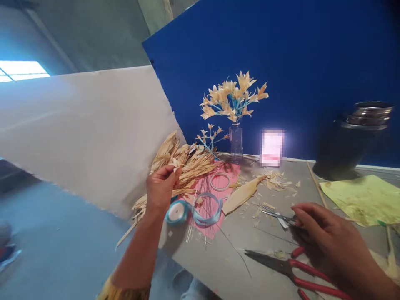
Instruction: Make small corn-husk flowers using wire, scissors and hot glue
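Observation:
My left hand [159,187] is raised over the left side of the table, thumb and fingers pinching a small pale piece shaped like a husk flower [176,164]. Behind it lies a bundle of dried corn husks [200,164]. Low on the right, my right hand [336,241] closes its fingertips on small metal scissors [278,214], blades pointing left; their handles are mostly hidden. Beneath that hand rest large red-handled scissors [289,266]. Between the hands lies a single broad husk [242,196].
A vase [236,143] of husk flowers [234,96] stands against the blue board [281,54]. Ribbon rolls [177,211] and thin wires lie on pink paper [214,229]. Husk scraps [275,179] are scattered nearby. A dark jar [353,137] and yellow paper [368,200] are at right.

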`<action>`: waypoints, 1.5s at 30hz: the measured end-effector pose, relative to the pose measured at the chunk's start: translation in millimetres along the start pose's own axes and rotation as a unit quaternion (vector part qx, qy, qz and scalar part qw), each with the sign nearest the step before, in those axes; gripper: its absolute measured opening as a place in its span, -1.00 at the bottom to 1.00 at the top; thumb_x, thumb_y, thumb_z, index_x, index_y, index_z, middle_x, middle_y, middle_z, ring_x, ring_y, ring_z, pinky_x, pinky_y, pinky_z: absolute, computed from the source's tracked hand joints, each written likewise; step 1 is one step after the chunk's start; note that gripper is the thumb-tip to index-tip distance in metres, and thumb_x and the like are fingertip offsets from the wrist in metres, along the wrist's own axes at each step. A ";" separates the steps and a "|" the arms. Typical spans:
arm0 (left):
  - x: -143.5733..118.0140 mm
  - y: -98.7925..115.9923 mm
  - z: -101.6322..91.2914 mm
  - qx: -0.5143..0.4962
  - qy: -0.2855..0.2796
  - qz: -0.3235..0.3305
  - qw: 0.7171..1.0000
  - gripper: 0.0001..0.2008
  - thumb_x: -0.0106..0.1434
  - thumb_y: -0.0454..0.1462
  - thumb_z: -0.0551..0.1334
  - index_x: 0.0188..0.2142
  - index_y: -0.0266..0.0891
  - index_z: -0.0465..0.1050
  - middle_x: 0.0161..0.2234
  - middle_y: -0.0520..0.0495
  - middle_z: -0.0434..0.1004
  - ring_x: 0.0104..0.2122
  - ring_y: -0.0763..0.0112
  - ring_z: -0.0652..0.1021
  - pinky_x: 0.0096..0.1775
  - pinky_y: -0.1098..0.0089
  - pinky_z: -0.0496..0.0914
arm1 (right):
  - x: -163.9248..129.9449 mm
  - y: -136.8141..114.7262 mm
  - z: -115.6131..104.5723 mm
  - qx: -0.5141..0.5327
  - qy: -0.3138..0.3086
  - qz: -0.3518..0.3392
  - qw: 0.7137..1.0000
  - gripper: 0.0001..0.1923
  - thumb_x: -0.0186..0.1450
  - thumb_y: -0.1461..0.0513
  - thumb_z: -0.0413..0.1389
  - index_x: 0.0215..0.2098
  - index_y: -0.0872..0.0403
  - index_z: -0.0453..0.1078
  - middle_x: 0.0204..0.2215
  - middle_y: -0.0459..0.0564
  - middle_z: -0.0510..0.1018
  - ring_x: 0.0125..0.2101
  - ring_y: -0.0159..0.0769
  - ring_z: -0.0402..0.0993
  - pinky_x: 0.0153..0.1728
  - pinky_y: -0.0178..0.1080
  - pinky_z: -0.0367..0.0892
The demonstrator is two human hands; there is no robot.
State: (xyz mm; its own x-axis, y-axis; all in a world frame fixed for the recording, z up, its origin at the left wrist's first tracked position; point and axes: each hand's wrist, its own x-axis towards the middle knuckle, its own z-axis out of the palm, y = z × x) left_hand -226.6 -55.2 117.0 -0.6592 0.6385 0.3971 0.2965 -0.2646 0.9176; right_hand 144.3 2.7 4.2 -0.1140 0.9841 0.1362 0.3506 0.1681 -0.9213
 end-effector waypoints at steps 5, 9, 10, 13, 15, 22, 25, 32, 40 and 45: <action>10.2 1.9 -7.5 0.122 0.125 0.159 0.972 -0.81 0.07 -0.18 0.38 -0.40 -0.24 0.50 -0.56 0.12 0.40 -0.56 0.52 0.35 -0.48 0.48 0.25 | 6.0 1.3 -6.4 -0.101 0.011 -0.003 0.995 -0.65 0.27 -0.10 0.11 -0.33 -0.05 0.54 -0.48 -0.06 0.65 -0.50 -0.16 0.57 -0.43 -0.22 0.41; 15.8 -23.7 39.9 0.254 -0.110 0.111 0.955 -0.84 0.19 -0.21 0.25 -0.37 -0.25 0.55 -0.49 0.05 0.50 -0.50 0.45 0.42 -0.43 0.45 0.27 | 7.5 5.5 -2.1 -0.133 -0.031 -0.023 0.990 -0.62 0.33 -0.10 0.03 -0.34 -0.06 0.52 -0.51 -0.08 0.64 -0.47 -0.17 0.57 -0.40 -0.23 0.37; 16.3 -34.4 55.8 0.295 -0.202 0.075 0.931 -0.83 0.21 -0.22 0.23 -0.40 -0.25 0.55 -0.51 0.06 0.48 -0.49 0.43 0.43 -0.42 0.45 0.27 | 7.5 6.4 -0.9 -0.140 -0.045 -0.032 0.989 -0.61 0.34 -0.10 0.02 -0.35 -0.06 0.52 -0.50 -0.09 0.64 -0.46 -0.17 0.57 -0.39 -0.23 0.37; 17.0 -65.8 94.0 0.333 -0.264 0.053 0.904 -0.81 0.19 -0.28 0.23 -0.53 -0.27 0.50 -0.57 0.06 0.45 -0.51 0.40 0.44 -0.42 0.44 0.26 | 7.2 8.4 1.1 -0.153 -0.075 -0.046 0.984 -0.63 0.35 -0.07 0.00 -0.35 -0.06 0.52 -0.47 -0.10 0.66 -0.43 -0.18 0.57 -0.37 -0.24 0.35; 16.7 -78.6 103.7 0.366 -0.273 0.046 0.888 -0.83 0.20 -0.32 0.22 -0.51 -0.26 0.52 -0.54 0.02 0.49 -0.47 0.36 0.47 -0.36 0.41 0.28 | 6.9 9.5 1.4 -0.156 -0.089 -0.039 0.983 -0.63 0.37 -0.07 0.00 -0.34 -0.07 0.51 -0.47 -0.11 0.65 -0.43 -0.19 0.56 -0.38 -0.25 0.33; -2.5 -58.2 98.9 0.444 -0.301 0.056 0.842 -0.75 0.35 -0.27 0.12 -0.40 -0.21 0.52 -0.42 -0.10 0.57 -0.35 0.26 0.53 -0.25 0.35 0.26 | 6.3 4.0 2.1 -0.172 -0.102 -0.024 0.980 -0.61 0.37 -0.08 -0.05 -0.37 -0.07 0.47 -0.47 -0.09 0.63 -0.41 -0.18 0.53 -0.33 -0.22 0.29; -24.5 -50.2 113.0 0.453 -0.378 0.069 0.804 -0.71 0.38 -0.17 0.10 -0.36 -0.19 0.55 -0.35 -0.13 0.61 -0.32 0.23 0.55 -0.28 0.34 0.27 | 6.6 1.1 2.5 -0.213 -0.086 -0.006 0.973 -0.60 0.38 -0.07 -0.09 -0.38 -0.07 0.45 -0.43 -0.07 0.64 -0.38 -0.13 0.54 -0.33 -0.20 0.26; -46.8 -80.8 130.7 0.335 -0.402 0.034 0.852 -0.64 0.08 -0.46 0.19 -0.13 -0.19 0.55 -0.42 -0.03 0.54 -0.33 0.26 0.51 -0.31 0.38 0.26 | 7.2 3.7 0.5 -0.338 -0.081 0.001 0.938 -0.68 0.41 0.03 -0.09 -0.33 -0.08 0.44 -0.38 -0.08 0.67 -0.33 -0.10 0.56 -0.37 -0.21 0.17; -23.5 -79.0 127.1 -0.012 -0.269 -0.144 0.952 -0.63 0.05 -0.20 0.33 -0.13 -0.25 0.47 -0.42 0.06 0.45 -0.46 0.44 0.46 -0.37 0.43 0.36 | 8.2 4.4 3.5 -0.375 -0.093 -0.011 0.922 -0.73 0.44 0.11 -0.03 -0.30 -0.07 0.47 -0.33 -0.10 0.69 -0.31 -0.14 0.56 -0.37 -0.23 0.13; -21.4 -49.8 115.5 -0.090 -0.211 -0.145 0.963 -0.65 0.01 -0.18 0.38 -0.18 -0.22 0.48 -0.31 0.02 0.51 -0.38 0.44 0.47 -0.31 0.45 0.38 | 7.7 2.7 3.3 -0.370 -0.100 -0.013 0.924 -0.74 0.43 0.12 -0.02 -0.30 -0.06 0.48 -0.33 -0.08 0.70 -0.31 -0.14 0.56 -0.36 -0.23 0.13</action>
State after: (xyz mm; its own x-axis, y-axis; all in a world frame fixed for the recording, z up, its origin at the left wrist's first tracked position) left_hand -147.5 27.8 61.1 -0.3460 0.9308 0.1181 -0.0067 -0.1284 0.9917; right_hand 141.3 10.6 1.5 -0.2747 0.9614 0.0156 0.8760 0.2569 -0.4081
